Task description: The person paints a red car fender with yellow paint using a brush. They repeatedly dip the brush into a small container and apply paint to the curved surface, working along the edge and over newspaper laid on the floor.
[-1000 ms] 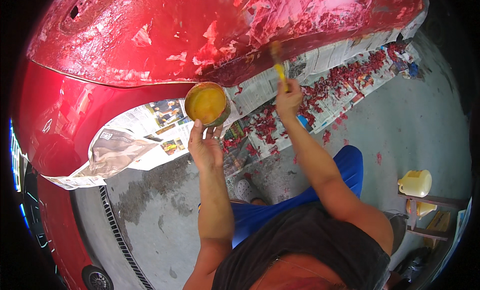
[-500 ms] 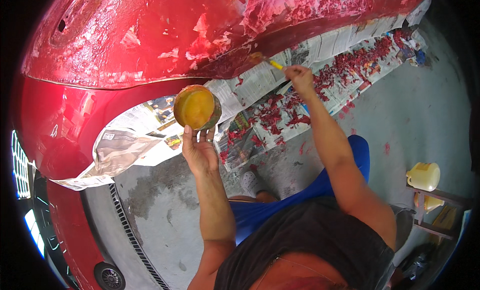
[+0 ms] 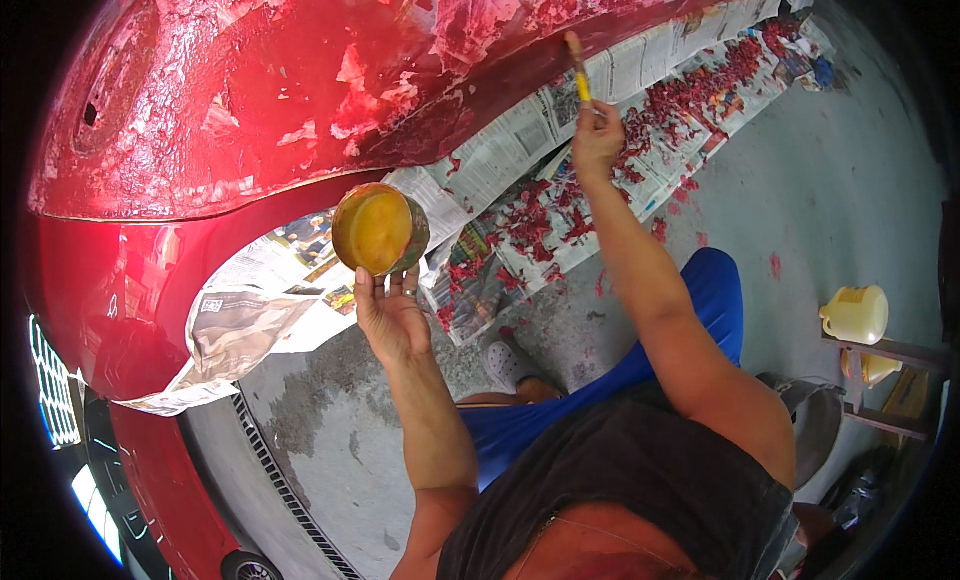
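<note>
My left hand (image 3: 393, 315) is closed around the lower side of a round can (image 3: 420, 225), its open top tilted toward me. Yellowish liquid (image 3: 375, 230) shows inside. In my right hand (image 3: 598, 140) is a paintbrush (image 3: 582, 80) with a yellow handle, held by the handle's end. The brush's bristles are at the lower edge of a red car body panel (image 3: 250, 90), whose paint is wrinkled, glossy and peeling in pale patches. Whether the bristles touch the panel I cannot tell.
Newspaper sheets (image 3: 500, 160) line the panel's lower edge and the floor, strewn with red paint flakes (image 3: 530, 225). At the right, a cream plastic jug (image 3: 857, 314) stands on a wooden stand (image 3: 885, 352), near a bucket (image 3: 815, 425). A drain grate (image 3: 275, 470) runs along the lower left.
My right hand has moved the brush farther along the panel's lower edge, up and to the right, turning it more upright. The can sits slightly lower and to the left in view.
</note>
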`<act>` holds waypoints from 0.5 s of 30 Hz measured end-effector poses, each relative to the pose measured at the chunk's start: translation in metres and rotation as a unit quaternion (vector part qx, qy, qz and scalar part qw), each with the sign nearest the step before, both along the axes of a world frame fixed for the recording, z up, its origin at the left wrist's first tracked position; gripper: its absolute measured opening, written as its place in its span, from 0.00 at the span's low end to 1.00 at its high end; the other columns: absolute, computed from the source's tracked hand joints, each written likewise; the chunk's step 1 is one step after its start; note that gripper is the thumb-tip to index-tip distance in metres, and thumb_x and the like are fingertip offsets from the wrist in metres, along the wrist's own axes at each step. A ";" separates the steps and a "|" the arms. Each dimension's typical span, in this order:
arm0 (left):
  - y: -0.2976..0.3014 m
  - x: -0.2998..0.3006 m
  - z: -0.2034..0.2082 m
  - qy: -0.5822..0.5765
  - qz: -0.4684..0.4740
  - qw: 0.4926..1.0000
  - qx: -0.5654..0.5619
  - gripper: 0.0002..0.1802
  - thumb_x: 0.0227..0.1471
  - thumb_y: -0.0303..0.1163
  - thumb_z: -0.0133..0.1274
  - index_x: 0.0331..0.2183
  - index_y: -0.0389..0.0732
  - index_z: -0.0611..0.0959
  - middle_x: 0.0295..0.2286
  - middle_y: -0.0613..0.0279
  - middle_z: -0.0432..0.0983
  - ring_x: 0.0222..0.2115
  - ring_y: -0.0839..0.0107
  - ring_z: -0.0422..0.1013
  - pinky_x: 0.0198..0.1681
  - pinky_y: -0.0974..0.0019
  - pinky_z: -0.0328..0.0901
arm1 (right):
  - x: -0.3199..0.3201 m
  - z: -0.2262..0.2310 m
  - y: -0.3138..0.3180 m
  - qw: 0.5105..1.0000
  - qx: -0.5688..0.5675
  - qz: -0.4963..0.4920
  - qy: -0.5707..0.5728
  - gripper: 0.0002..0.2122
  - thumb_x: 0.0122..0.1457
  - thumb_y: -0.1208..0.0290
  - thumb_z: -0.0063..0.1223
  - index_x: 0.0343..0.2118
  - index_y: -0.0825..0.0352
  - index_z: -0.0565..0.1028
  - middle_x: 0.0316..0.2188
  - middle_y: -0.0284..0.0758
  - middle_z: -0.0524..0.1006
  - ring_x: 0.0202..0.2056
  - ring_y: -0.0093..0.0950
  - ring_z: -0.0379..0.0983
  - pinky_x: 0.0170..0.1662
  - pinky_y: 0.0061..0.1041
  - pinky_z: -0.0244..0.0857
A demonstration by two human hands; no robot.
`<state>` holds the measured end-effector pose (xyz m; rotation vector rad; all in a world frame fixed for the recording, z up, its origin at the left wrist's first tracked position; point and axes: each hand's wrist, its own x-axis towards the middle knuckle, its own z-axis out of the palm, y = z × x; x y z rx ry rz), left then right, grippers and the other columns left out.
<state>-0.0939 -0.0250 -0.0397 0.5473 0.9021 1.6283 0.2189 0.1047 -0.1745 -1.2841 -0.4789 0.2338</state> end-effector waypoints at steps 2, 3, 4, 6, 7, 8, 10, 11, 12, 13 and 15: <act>-0.001 0.000 0.000 -0.001 -0.004 1.000 0.000 0.30 0.56 0.43 0.59 0.52 0.34 0.70 0.48 0.51 0.67 0.50 0.56 0.67 0.55 0.51 0.68 | -0.038 0.009 -0.001 0.999 -0.006 0.023 -0.034 0.09 0.63 0.67 0.56 0.37 0.69 0.75 0.21 0.32 0.74 0.22 0.22 0.67 0.27 0.26 0.61; -0.001 -0.001 0.001 0.002 -0.004 1.000 0.001 0.30 0.56 0.43 0.60 0.52 0.34 0.70 0.48 0.51 0.67 0.50 0.56 0.67 0.55 0.51 0.68 | -0.062 0.011 -0.008 0.997 0.031 0.058 -0.050 0.10 0.62 0.66 0.56 0.36 0.69 0.75 0.23 0.37 0.75 0.24 0.27 0.69 0.30 0.31 0.64; -0.001 0.000 0.001 -0.002 -0.003 1.000 0.004 0.30 0.56 0.43 0.60 0.52 0.34 0.70 0.48 0.51 0.67 0.50 0.56 0.67 0.55 0.51 0.69 | -0.084 0.013 -0.017 0.994 -0.016 0.084 -0.069 0.10 0.62 0.66 0.56 0.35 0.70 0.75 0.23 0.38 0.75 0.24 0.28 0.69 0.30 0.32 0.65; 0.003 0.001 0.002 0.004 0.002 1.000 0.007 0.31 0.55 0.43 0.60 0.52 0.34 0.70 0.48 0.51 0.67 0.50 0.56 0.67 0.55 0.51 0.69 | -0.122 0.012 -0.041 0.981 -0.049 0.174 -0.075 0.10 0.61 0.67 0.57 0.35 0.71 0.76 0.23 0.38 0.76 0.26 0.25 0.70 0.32 0.28 0.65; 0.004 0.002 0.003 -0.002 0.016 1.000 0.001 0.31 0.55 0.43 0.60 0.52 0.34 0.70 0.48 0.51 0.67 0.50 0.56 0.67 0.55 0.51 0.69 | -0.133 0.010 -0.049 0.968 -0.058 0.239 -0.049 0.10 0.60 0.67 0.58 0.35 0.71 0.77 0.24 0.36 0.77 0.29 0.20 0.71 0.33 0.25 0.65; 0.005 0.002 0.004 0.004 0.007 1.000 0.008 0.31 0.55 0.43 0.60 0.53 0.34 0.70 0.48 0.51 0.67 0.50 0.56 0.67 0.55 0.51 0.69 | -0.134 0.007 -0.052 0.963 -0.064 0.257 -0.053 0.10 0.60 0.67 0.59 0.35 0.71 0.77 0.25 0.36 0.78 0.29 0.19 0.71 0.33 0.24 0.65; 0.004 0.002 0.005 -0.010 0.015 1.000 0.001 0.32 0.55 0.43 0.61 0.53 0.34 0.70 0.48 0.51 0.67 0.51 0.56 0.66 0.55 0.52 0.69 | -0.123 -0.001 -0.057 0.948 -0.075 0.303 -0.065 0.11 0.59 0.67 0.60 0.36 0.71 0.79 0.26 0.36 0.79 0.30 0.19 0.72 0.34 0.23 0.66; 0.004 0.001 0.005 0.002 0.008 1.000 0.004 0.32 0.55 0.43 0.61 0.53 0.34 0.70 0.49 0.51 0.68 0.51 0.57 0.66 0.55 0.52 0.69 | -0.108 -0.005 -0.050 0.951 -0.057 0.298 -0.054 0.11 0.57 0.65 0.61 0.35 0.69 0.81 0.26 0.39 0.80 0.26 0.25 0.75 0.32 0.30 0.68; 0.002 0.000 0.005 0.004 0.007 1.000 0.005 0.32 0.54 0.43 0.61 0.53 0.35 0.70 0.49 0.51 0.68 0.51 0.57 0.66 0.55 0.52 0.69 | -0.089 -0.009 -0.041 0.957 -0.035 0.282 -0.058 0.11 0.57 0.65 0.62 0.34 0.69 0.81 0.25 0.37 0.80 0.25 0.23 0.73 0.31 0.28 0.67; 0.001 -0.001 0.005 -0.006 0.011 1.000 0.003 0.33 0.54 0.43 0.61 0.53 0.35 0.69 0.49 0.51 0.68 0.51 0.57 0.66 0.55 0.52 0.69 | -0.067 -0.013 -0.032 0.961 0.003 0.268 -0.068 0.11 0.57 0.65 0.62 0.34 0.69 0.81 0.23 0.34 0.80 0.24 0.21 0.71 0.30 0.26 0.66; -0.001 -0.004 0.004 0.009 0.008 1.000 0.006 0.33 0.54 0.43 0.61 0.54 0.35 0.69 0.49 0.51 0.68 0.51 0.58 0.66 0.55 0.52 0.68 | -0.019 -0.018 -0.016 0.971 -0.053 0.232 0.003 0.11 0.58 0.65 0.62 0.33 0.70 0.81 0.22 0.31 0.78 0.23 0.18 0.69 0.28 0.23 0.64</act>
